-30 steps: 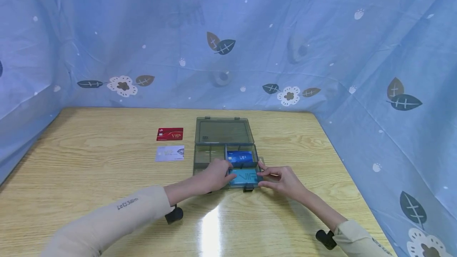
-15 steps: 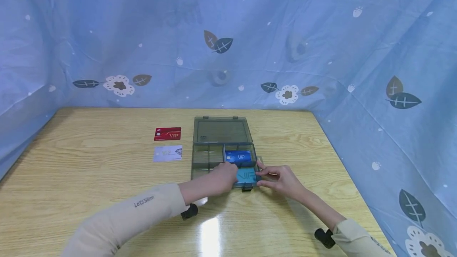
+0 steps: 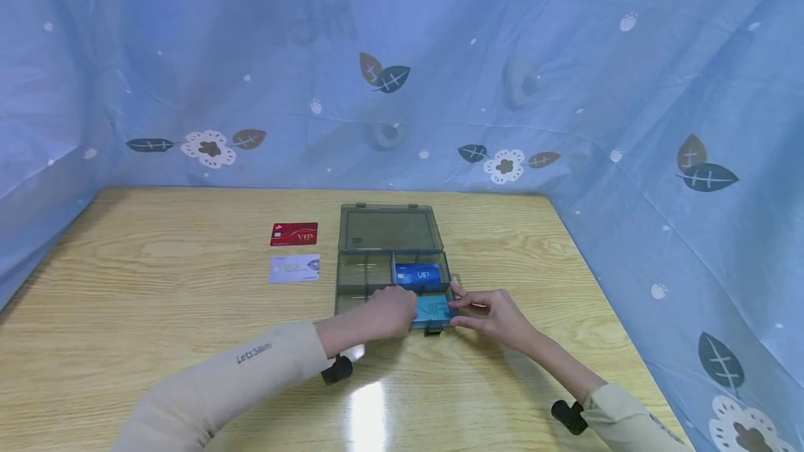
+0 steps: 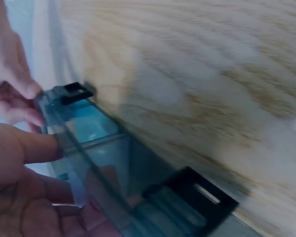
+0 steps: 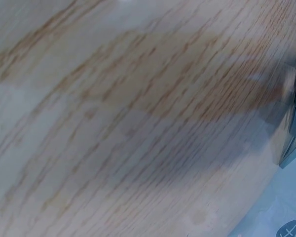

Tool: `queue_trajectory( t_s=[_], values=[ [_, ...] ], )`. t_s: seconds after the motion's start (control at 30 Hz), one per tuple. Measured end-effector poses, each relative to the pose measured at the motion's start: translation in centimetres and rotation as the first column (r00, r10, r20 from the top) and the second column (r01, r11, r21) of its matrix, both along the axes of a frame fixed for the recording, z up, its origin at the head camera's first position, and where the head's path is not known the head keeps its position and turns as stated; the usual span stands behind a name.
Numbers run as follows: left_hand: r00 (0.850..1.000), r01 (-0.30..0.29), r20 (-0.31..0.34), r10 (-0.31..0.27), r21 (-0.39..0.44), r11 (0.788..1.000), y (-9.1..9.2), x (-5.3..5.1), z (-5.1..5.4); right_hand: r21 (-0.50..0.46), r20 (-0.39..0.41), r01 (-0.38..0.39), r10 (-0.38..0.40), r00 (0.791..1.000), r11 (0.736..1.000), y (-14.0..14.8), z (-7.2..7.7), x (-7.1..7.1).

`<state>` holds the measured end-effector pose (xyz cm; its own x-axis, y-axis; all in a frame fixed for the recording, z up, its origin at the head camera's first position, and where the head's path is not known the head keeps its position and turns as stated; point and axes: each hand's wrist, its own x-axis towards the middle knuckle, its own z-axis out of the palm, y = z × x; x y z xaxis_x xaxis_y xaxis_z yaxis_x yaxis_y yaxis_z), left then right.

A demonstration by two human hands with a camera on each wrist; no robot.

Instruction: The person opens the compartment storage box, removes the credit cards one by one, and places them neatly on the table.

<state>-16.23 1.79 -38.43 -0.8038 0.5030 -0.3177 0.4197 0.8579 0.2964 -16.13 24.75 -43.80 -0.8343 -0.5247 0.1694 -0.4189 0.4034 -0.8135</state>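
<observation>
A smoky see-through box [image 3: 366, 271] stands with its lid [image 3: 391, 228] folded back. In its back right compartment lies a dark blue VIP card [image 3: 417, 273]; a light blue one [image 3: 433, 307] is in the front right. My left hand [image 3: 392, 312] reaches into the front row, covering that card's left end. In the left wrist view, the left hand's [image 4: 19, 187] thumb and a finger extend against the box [image 4: 143, 158], apart; its fingertips are partly hidden. Thumb and fingers of my right hand [image 3: 496, 316] hold the box's right side.
Left of the box, a red VIP card [image 3: 293, 234] lies on the wooden table [image 3: 188, 257], with a pale silver card [image 3: 294, 268] just in front of it. Patterned blue cloth [image 3: 283, 75] rises behind and beside the table.
Over the last second my left hand has shifted rightwards, from the light blue card's left edge to over its left end. My right hand has stayed at the box's side.
</observation>
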Motion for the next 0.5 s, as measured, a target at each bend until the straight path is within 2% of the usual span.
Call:
queue_trajectory(
  t_s=[0.1, 0.23, 0.5],
  values=[
    [0.998, -0.016, 0.067, 0.017, -0.016, 1.0, 0.0, -0.5, 0.0, -0.007, 0.001, -0.005, 0.005, 1.0, 1.0, -0.2, 0.1, -0.1],
    [0.992, -0.042, 0.118, 0.042, 0.0, 0.999, -0.3, -0.8, -0.1, 0.0, -0.011, -0.002, 0.002, 1.0, 1.0, -0.2, 0.2, -0.1],
    [0.982, -0.092, 0.172, 0.082, 0.049, 0.995, -1.0, -1.0, -0.5, -0.001, 0.004, -0.001, 0.001, 1.0, 1.0, -0.1, 0.0, 0.0]
  ],
)
